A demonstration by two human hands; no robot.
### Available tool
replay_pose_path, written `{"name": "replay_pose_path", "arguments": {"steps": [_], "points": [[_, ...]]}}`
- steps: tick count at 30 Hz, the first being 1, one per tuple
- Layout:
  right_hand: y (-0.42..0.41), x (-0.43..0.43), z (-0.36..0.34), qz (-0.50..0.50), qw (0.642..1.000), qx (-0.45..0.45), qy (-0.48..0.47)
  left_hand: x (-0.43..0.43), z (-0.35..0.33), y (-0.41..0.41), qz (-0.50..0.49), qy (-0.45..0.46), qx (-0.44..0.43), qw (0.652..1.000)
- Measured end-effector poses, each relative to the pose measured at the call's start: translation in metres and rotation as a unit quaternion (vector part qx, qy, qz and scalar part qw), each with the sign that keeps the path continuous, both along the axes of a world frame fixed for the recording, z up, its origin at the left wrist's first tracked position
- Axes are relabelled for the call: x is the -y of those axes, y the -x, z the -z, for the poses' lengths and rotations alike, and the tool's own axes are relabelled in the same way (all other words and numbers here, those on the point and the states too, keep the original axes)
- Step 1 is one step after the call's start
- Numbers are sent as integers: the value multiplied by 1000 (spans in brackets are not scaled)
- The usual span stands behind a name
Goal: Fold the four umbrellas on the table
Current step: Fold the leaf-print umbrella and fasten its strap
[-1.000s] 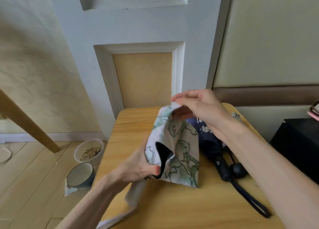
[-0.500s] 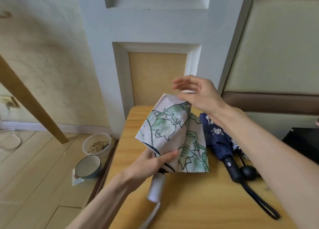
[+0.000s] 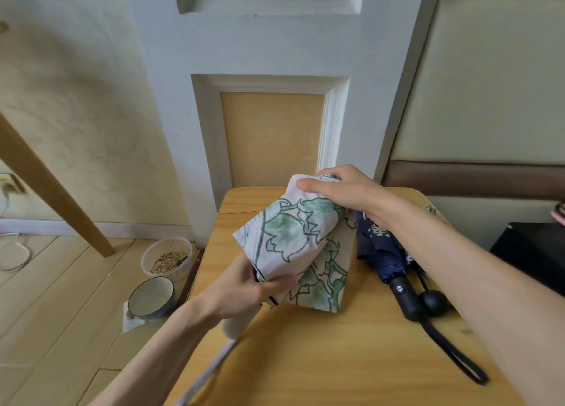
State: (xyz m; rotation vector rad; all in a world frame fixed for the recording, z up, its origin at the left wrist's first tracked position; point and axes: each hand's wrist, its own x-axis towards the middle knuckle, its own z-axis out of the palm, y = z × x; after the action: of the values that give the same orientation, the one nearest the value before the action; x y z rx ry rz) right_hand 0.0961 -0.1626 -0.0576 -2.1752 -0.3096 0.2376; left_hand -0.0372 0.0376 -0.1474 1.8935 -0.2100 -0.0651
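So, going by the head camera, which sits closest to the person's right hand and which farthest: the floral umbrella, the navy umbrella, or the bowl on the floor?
1. Floral umbrella: the right hand grips its top end.
2. Navy umbrella: lying on the table, just right of the floral one, below the wrist.
3. Bowl: down on the floor, far to the left.

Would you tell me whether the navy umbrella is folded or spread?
Folded: the navy umbrella lies collapsed on the table, its canopy bunched close around the shaft above the black handle.
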Motion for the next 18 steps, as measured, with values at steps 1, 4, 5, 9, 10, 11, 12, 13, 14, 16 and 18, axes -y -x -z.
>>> {"name": "replay_pose_path", "arguments": {"steps": [1,4,5,9,10,11,12,13,14,16,18], "points": [[0,0,2,7,1000,27,6,-2,-1,0,1,-3,4,1000],[3,-3,7,22,997,77,-17,-5,-5,-2,4,7,4,1000],[5,-4,6,25,996,86,-24,-7,-5,-4,9,4,1,1000],[11,-8,2,59,989,137,-11,-20,3,-17,-28,8,1,1000],[11,-9,3,74,986,150,-8,-21,4,-19,-91,-14,42,995],[11,-9,3,90,983,158,-9,-21,3,-19,-157,-67,113,979],[11,-9,3,104,981,163,-12,-20,1,-16,-210,-124,197,950],[12,-10,3,116,979,166,-17,-16,0,-13,-232,-175,288,912],[13,-10,4,125,978,166,-21,-12,-2,-10,-222,-216,355,882],[15,-14,4,136,978,157,-31,3,-1,-6,-165,-268,361,878],[19,-18,5,139,979,137,-56,11,5,-7,-148,-277,283,906]]}}
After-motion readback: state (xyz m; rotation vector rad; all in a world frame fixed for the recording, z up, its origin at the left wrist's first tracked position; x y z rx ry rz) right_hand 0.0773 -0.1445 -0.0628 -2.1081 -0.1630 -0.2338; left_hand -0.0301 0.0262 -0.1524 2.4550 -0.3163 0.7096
